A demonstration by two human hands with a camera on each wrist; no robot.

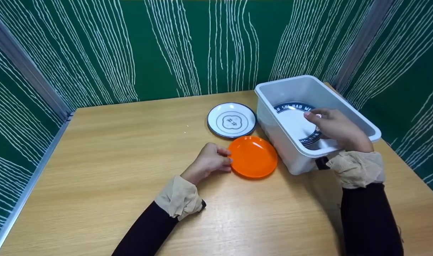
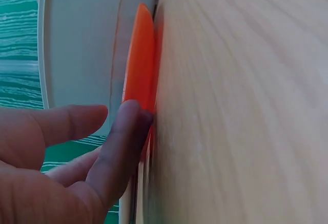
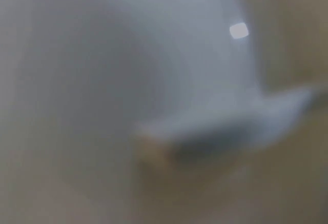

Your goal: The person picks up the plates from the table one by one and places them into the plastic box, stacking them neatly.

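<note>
On the wooden table, the fingertips of my left hand (image 1: 211, 159) touch the left edge of a shallow orange plate (image 1: 253, 156). In the left wrist view the thumb stands apart from the orange plate (image 2: 139, 62), while the fingers lie against its rim. My right hand (image 1: 339, 128) reaches into a white plastic bin (image 1: 278, 131), over the right side of a white plate with a dark lettered rim (image 1: 296, 121). Some of its fingers are hidden, and I cannot tell whether they grip that plate. The right wrist view is badly blurred.
White plates with a blue rim (image 1: 231, 120) lie just behind the orange plate, left of the bin. Green walls with white streaks (image 1: 216, 46) enclose the table (image 1: 113, 167) at the back and sides. Two tiny white specks lie left of the blue-rimmed plates.
</note>
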